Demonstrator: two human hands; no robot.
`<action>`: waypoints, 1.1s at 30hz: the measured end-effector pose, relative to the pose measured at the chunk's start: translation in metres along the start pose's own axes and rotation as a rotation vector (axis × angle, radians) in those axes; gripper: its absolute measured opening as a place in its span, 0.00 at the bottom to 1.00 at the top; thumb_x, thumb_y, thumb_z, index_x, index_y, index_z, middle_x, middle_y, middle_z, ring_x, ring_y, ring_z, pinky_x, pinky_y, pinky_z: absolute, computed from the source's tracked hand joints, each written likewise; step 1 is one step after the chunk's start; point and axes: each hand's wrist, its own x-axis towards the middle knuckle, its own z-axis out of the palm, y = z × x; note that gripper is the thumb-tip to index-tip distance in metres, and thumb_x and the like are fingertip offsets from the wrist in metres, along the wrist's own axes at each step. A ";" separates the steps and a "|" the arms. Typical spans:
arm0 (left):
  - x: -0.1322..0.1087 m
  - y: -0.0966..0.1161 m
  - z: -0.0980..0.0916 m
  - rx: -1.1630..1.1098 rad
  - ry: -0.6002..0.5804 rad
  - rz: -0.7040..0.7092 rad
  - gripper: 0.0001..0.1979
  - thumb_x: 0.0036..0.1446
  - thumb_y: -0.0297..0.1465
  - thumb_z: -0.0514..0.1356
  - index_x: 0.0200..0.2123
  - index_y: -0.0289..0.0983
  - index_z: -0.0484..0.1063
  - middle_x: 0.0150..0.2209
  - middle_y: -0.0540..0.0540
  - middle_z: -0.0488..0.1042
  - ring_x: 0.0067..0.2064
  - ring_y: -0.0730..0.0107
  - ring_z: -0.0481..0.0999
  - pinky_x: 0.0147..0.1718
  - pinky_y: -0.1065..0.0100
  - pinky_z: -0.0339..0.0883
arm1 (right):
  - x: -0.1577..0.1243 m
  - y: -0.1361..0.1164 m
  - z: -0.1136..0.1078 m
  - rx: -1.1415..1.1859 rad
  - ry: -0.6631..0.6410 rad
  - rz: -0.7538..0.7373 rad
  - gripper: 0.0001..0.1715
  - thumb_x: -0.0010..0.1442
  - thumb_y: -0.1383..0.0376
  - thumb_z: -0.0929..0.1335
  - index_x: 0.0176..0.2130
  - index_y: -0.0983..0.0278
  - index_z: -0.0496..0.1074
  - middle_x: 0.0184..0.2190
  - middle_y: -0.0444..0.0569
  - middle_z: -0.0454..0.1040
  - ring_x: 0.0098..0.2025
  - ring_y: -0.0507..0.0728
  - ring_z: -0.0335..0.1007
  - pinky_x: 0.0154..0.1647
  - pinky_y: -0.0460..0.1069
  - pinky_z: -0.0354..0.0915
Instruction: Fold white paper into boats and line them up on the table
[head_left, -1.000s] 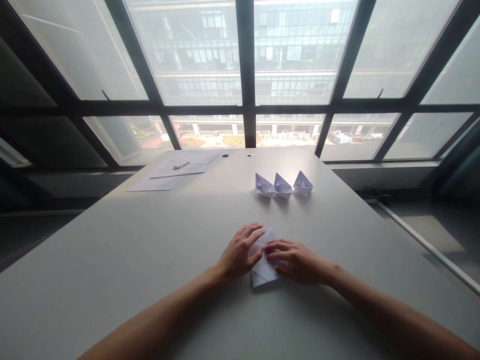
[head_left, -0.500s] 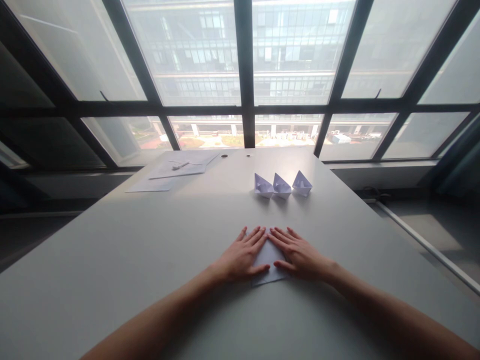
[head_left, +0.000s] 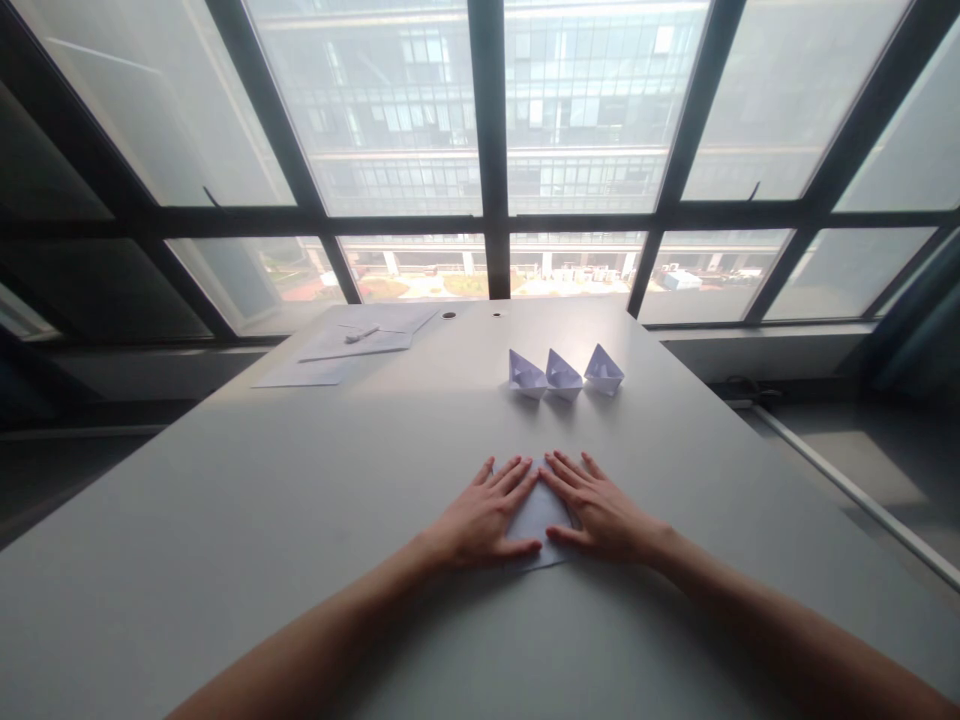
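Note:
A folded sheet of white paper [head_left: 540, 517] lies flat on the white table [head_left: 247, 520] between my hands. My left hand [head_left: 491, 515] rests on its left side, fingers stretched out and pointing away from me. On the right side lies my right hand [head_left: 594, 508], also flat with its fingers extended. The fingertips of both hands come close together near the paper's top point, and the thumbs face each other across its lower part. Both hands cover the paper's side edges. Beyond them stand three folded paper boats [head_left: 527, 375], side by side.
At the table's far left lie several loose white sheets [head_left: 367, 345], with a small whitish object [head_left: 363, 334] on top. A round dark hole [head_left: 448, 315] sits near the far edge. Large windows with dark frames [head_left: 491, 120] rise behind the table.
My right hand has shifted very slightly on the paper, its fingers a little farther from the left hand's. The paper's lower edge is turned slightly. The boats have not moved.

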 end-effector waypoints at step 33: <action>0.001 0.001 -0.004 0.000 -0.062 -0.030 0.49 0.61 0.62 0.48 0.74 0.38 0.39 0.73 0.39 0.40 0.74 0.50 0.41 0.70 0.48 0.33 | 0.001 -0.002 -0.004 0.005 -0.045 0.013 0.49 0.67 0.42 0.61 0.73 0.66 0.44 0.73 0.55 0.41 0.75 0.64 0.36 0.73 0.64 0.31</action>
